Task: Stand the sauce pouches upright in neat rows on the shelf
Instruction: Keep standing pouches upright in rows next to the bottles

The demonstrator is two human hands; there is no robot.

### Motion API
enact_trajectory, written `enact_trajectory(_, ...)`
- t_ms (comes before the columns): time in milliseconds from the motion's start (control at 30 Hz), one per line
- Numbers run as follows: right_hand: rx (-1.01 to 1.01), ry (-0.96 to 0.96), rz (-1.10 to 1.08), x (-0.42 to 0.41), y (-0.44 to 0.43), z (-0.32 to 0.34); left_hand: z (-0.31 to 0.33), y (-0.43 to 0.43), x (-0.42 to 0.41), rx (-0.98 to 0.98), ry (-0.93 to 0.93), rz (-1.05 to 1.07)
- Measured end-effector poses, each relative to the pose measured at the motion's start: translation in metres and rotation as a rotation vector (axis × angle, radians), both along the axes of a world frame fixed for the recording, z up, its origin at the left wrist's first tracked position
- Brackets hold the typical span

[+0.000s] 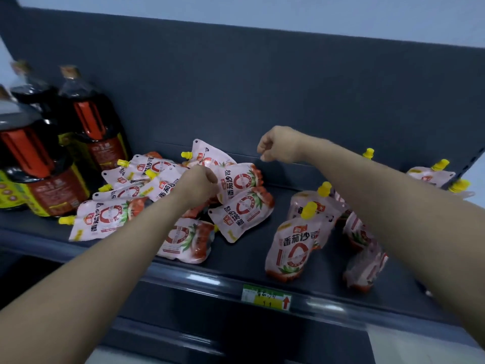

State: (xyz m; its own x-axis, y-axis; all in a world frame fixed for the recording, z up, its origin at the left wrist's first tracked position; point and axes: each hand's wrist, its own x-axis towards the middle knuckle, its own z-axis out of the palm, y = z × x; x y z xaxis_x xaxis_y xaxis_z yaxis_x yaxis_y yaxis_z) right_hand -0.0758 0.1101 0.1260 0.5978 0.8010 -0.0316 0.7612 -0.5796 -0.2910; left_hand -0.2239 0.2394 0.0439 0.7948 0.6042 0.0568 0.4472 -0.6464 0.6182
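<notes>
Shelf (246, 258): dark grey metal with a matt deck and a glossy front rail, which bears a green, yellow and white price label (266, 297) with a red arrow. Sauce pouches: soft spouted film packs, pale pink, glossy and creased, each printed with a red ring and red fruit along the bottom edge, with a yellow screw cap at one top corner. Standing group (294, 248), front right of the deck: a few pouches upright on their bases, the foremost facing the camera, the others close behind and beside it, blurred and partly hidden by the right forearm. Heap (241, 208), centre-left of the deck: many pouches lying flat and overlapping at mixed angles, caps pointing mostly left. Left hand (198, 185): on top of the heap, fingers curled under; whether it grips a pouch cannot be told. Right hand (275, 145): raised above the deck behind the heap, apart from the pouches, fingers curled into a loose fist with nothing visible in it. Far-right pouches (430, 176): a few more at the back right corner, yellow caps up, mostly hidden by the arm. Bottles (91, 122): large, dark and glossy, with red handles and red and yellow labels, standing at the left end just beside the heap. Back panel (262, 88): plain dark grey sheet, smooth.
</notes>
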Motion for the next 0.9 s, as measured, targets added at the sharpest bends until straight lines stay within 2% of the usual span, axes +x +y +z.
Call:
enact_trajectory(200,-0.272,-0.047,0.292,0.017,0.064,-0.017,-0.026,0.007,0.008,0.067,0.336,0.003)
enact_trajectory(433,-0.531,-0.115,0.540,0.031,0.118,-0.047,-0.046,0.006,0.034,0.288,0.554,0.087)
enact_trajectory(567,-0.517,-0.167,0.587,0.036,0.132,-0.060,-0.056,0.004,0.042,0.350,0.634,0.135)
enact_trajectory(767,-0.437,-0.057,0.657,0.041,0.138,-0.073,-0.070,-0.002,0.048,0.391,0.590,0.217)
enact_trajectory(900,-0.381,-0.079,0.692,0.041,0.139,-0.078,-0.070,-0.004,0.048,0.350,0.540,0.254)
